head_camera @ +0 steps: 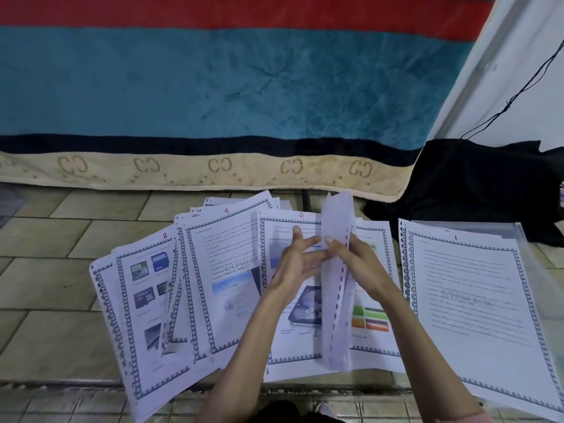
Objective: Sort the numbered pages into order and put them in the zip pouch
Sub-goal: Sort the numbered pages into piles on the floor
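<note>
Both hands, left hand (pixel 297 264) loosely open and right hand (pixel 354 264) pinching a lifted sheet (pixel 337 282) edge-on, apparently to read its number; page 1 (pixel 470 300) waits at three o'clock.

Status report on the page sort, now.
Right hand pinches a raised page edge-on; left hand open, fingers on it. Pages 8, 9, 4 fanned on floor; page 1 apart, right. Nothing in the way.

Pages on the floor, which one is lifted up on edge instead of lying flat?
The page between both hands, over the middle of the spread. It stands on edge, punched side toward the camera, while pages 8, 9, 4 and 1 lie flat.
</note>
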A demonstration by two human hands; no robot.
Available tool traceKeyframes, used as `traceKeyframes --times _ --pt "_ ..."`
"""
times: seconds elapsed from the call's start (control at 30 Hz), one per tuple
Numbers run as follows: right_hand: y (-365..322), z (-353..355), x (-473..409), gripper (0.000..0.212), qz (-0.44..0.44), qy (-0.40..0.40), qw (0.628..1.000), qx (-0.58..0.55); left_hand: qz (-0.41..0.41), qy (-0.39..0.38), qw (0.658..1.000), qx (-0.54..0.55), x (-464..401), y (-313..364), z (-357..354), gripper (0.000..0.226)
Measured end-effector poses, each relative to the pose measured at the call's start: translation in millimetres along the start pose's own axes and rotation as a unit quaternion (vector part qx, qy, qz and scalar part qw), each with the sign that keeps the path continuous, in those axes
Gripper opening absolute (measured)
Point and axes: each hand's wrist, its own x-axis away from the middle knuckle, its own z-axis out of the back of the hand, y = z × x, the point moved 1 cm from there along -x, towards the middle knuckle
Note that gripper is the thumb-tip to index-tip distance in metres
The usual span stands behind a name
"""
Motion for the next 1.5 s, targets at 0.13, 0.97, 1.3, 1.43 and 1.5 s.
traceKeyframes --times 0.13,0.97,1.3,1.43,1.5 --pt "4 7 1 0.076 -0.001 0.031 1.000 0.005 -0.079 0.249 0.926 -0.271 -1 -6 28 0.037" --pt "-4 -58 -10 0.075 0.004 -0.062 0.965 0.256 -0.051 0.140 0.989 -0.017 -7 4 61 0.051" --pt "-19 -124 -11 0.064 0.152 -0.067 0.912 0.375 0.033 0.383 0.882 -0.272 18 -22 145 0.041" --pt "-11 -140 -2 0.044 0.112 -0.096 0.884 0.444 0.037 0.369 0.909 -0.188 24 -13 143 0.044" --pt "-5 -139 1 0.053 0.092 -0.079 0.883 0.455 0.028 0.366 0.918 -0.150 23 -11 142 0.042"
